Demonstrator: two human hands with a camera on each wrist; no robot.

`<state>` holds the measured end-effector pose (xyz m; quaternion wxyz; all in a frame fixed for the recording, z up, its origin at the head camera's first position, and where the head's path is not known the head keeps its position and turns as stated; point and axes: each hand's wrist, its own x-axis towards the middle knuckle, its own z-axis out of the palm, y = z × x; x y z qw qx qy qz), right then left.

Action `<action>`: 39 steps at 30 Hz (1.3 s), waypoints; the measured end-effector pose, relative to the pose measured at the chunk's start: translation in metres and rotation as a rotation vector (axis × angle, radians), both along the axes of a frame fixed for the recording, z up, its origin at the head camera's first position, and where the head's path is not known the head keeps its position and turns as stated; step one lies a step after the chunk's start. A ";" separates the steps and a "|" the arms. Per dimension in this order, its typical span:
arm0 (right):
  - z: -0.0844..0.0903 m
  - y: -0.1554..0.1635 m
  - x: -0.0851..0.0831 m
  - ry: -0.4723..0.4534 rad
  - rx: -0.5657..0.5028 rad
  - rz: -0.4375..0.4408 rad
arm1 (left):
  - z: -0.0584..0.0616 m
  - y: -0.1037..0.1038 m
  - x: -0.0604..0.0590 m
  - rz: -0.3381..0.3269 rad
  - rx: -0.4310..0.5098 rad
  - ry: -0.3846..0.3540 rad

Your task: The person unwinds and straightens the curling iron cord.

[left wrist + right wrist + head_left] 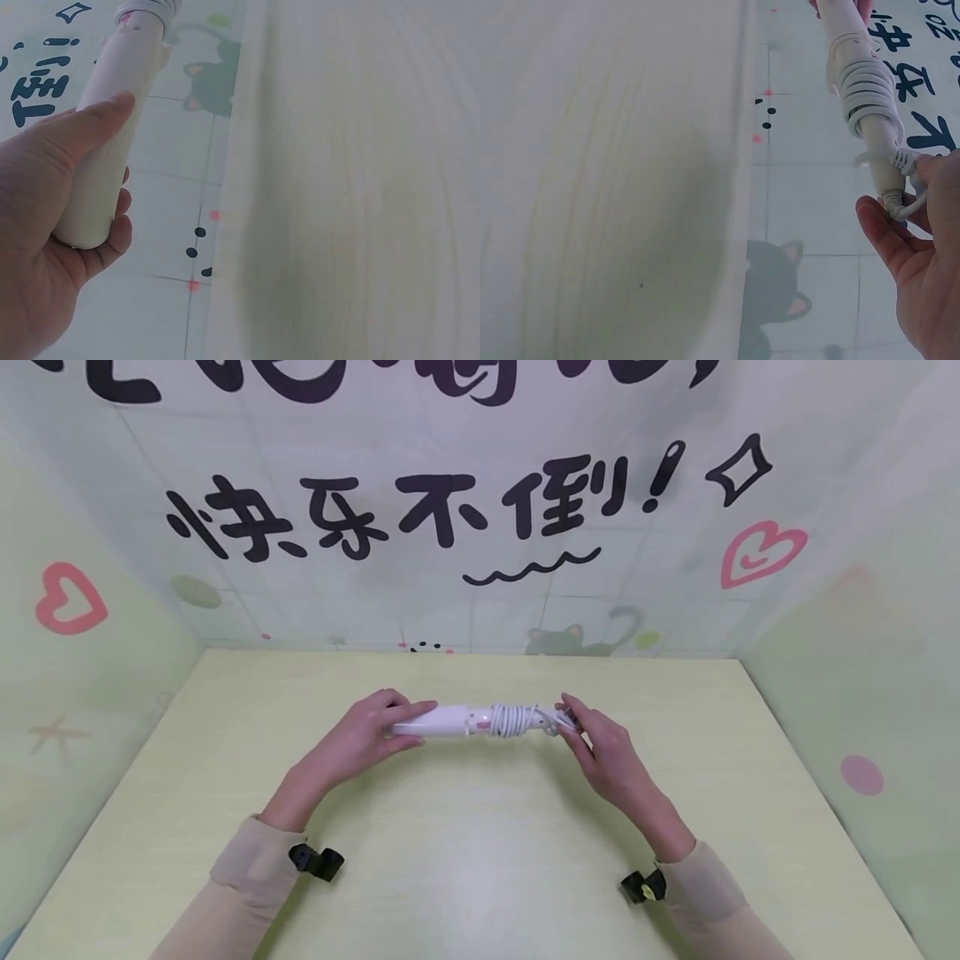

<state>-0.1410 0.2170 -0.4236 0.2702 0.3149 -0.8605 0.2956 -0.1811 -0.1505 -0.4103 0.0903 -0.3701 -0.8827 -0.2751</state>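
Observation:
A white stick-shaped appliance (457, 721) is held level above the pale yellow-green table (480, 860), between both hands. Its white cord (517, 719) is wound in a coil round the right half. My left hand (375, 731) grips the plain left end (101, 161), thumb on top and fingers curled beneath. My right hand (592, 747) pinches the cord end at the right tip (896, 202), with the palm open below it. In the right wrist view the coil (866, 90) sits just above that tip.
The table is boxed in by a back wall (480, 510) with black lettering, hearts and a cat drawing, and by pale green side walls (862, 635). Black wrist camera mounts (318, 862) sit on both sleeves.

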 end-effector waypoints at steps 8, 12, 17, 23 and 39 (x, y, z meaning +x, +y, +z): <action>0.001 0.004 0.000 0.072 0.073 -0.015 | -0.002 0.000 -0.003 -0.037 0.049 0.121; -0.002 0.005 0.001 0.126 0.069 0.017 | -0.002 -0.003 -0.003 -0.042 0.053 0.098; -0.002 0.004 0.002 0.154 0.021 0.044 | 0.000 -0.005 -0.002 -0.027 0.065 0.031; -0.001 0.001 0.000 0.252 -0.008 0.058 | 0.000 -0.007 -0.001 -0.027 0.114 -0.010; -0.003 0.000 -0.004 0.473 0.036 -0.003 | 0.001 -0.005 0.003 -0.024 0.113 -0.032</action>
